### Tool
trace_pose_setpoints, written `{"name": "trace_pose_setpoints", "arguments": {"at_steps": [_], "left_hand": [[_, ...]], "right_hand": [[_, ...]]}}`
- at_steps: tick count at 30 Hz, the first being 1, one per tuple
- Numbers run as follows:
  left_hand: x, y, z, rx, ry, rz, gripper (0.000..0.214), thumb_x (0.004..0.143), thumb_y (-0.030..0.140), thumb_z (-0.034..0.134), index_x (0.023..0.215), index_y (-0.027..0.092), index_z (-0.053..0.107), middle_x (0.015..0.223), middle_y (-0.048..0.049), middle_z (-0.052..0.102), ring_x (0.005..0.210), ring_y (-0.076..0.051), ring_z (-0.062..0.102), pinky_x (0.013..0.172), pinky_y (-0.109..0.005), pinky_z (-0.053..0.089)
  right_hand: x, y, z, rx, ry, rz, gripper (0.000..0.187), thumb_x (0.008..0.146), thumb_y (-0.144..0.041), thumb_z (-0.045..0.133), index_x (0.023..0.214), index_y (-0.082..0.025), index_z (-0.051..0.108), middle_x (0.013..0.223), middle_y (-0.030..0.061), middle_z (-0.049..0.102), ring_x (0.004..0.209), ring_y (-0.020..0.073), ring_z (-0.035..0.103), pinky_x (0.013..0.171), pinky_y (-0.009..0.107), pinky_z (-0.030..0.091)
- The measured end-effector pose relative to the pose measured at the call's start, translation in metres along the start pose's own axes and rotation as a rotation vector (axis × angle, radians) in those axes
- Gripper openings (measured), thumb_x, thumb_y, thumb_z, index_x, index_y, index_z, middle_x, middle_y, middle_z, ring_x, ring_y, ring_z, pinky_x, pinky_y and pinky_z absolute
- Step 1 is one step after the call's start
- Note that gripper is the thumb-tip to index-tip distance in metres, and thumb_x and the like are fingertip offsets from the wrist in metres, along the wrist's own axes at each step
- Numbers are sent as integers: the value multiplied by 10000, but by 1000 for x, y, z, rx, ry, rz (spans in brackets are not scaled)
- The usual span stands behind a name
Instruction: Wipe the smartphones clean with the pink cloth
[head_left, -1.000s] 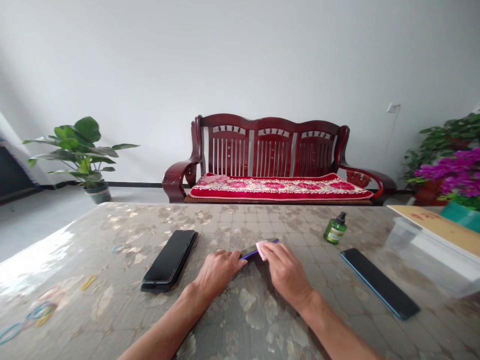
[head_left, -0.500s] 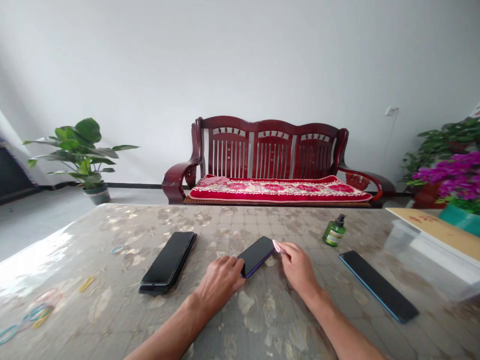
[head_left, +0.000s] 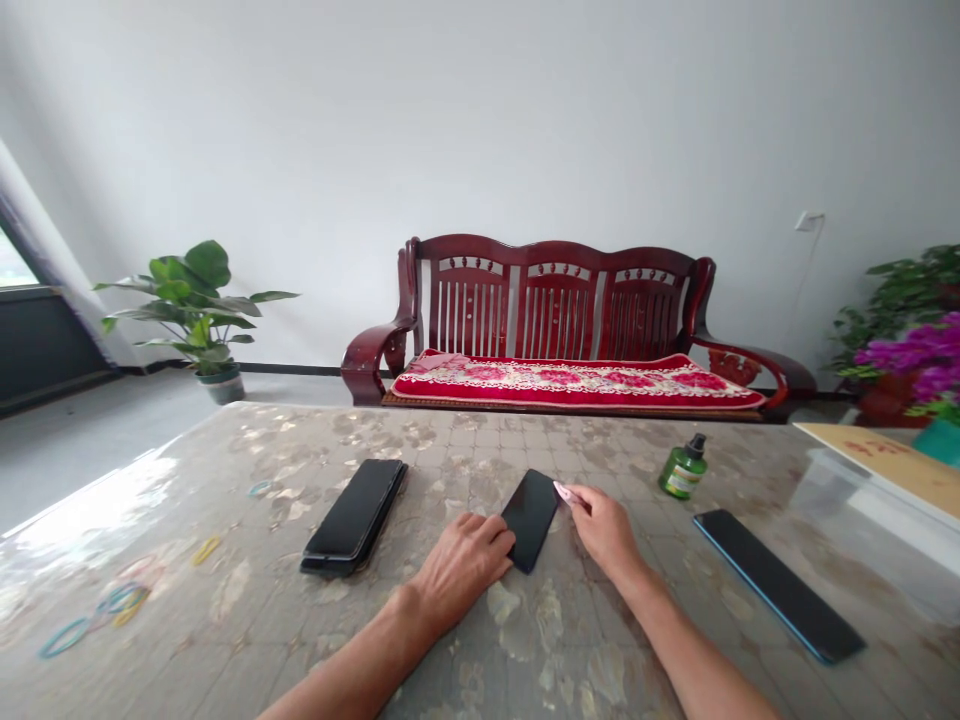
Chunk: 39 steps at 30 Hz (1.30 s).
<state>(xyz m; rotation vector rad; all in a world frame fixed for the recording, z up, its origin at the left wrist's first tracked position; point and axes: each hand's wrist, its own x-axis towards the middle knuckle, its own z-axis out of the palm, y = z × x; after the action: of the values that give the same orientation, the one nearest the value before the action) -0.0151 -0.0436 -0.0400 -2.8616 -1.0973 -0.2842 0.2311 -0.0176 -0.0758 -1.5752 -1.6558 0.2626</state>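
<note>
A smartphone (head_left: 533,520) with a dark screen is on the patterned table in front of me, screen up. My left hand (head_left: 469,550) grips its left edge with curled fingers. At the phone's upper right edge, my right hand (head_left: 600,520) pinches a small, pale pink, folded cloth or wipe (head_left: 568,493), whose tip meets that edge. To the left lies a stack of black phones (head_left: 356,512), one on top of another. Another phone with a blue edge (head_left: 780,585) lies at the right, below a green spray bottle (head_left: 683,468).
Rubber bands (head_left: 120,605) lie on the table (head_left: 262,650) at the left. A clear plastic box (head_left: 847,490) with a tan board on top stands at the right, near purple flowers (head_left: 919,350). Behind the table is a wooden bench (head_left: 555,310); a potted plant (head_left: 202,310) stands left.
The held phone has turned more upright in view, and its purple side edge no longer shows. My right hand stays at its upper right edge with the cloth. The whole view has shifted slightly.
</note>
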Motion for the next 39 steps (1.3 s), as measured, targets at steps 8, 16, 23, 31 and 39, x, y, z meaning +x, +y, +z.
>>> {"name": "trace_pose_setpoints", "arguments": {"at_steps": [8,16,23,31,39], "left_hand": [[-1,14,1,16,-6,90,41,967,204,556,993,208,588,951,-20,634,858,-198,607,773,-315,452],[-9,14,4,-72,83,160,110,986,204,506,1000,213,615,937,-42,651,852,-185,612,780,-297,462],[-10,15,6,-107,159,157,144,986,199,487,1060,211,611,1000,-56,653,927,-193,615,852,-307,484],[-9,14,2,-154,124,182,139,988,197,489,1030,225,618,1015,-50,655,1002,-201,615,894,-312,485],[-5,17,2,-115,120,199,121,971,172,525,864,181,581,913,-33,644,888,-189,623,795,-286,486]], "right_hand": [[-1,-6,1,-65,-13,-101,349,809,-120,459,990,-207,745,982,65,737,930,212,672,852,334,512],[-9,-16,0,-76,-26,-198,385,790,-59,452,990,-217,741,959,51,730,913,191,665,835,310,516],[-13,-20,1,-120,-17,-250,388,807,-61,446,1014,-223,732,941,55,717,907,203,651,833,325,516],[-22,-24,-2,-113,-44,-314,386,838,-75,444,1073,-227,710,1039,50,702,987,199,628,906,343,506],[-30,-43,-12,-273,-191,-332,338,875,-53,459,1040,-218,704,1040,48,688,967,208,587,882,336,480]]}}
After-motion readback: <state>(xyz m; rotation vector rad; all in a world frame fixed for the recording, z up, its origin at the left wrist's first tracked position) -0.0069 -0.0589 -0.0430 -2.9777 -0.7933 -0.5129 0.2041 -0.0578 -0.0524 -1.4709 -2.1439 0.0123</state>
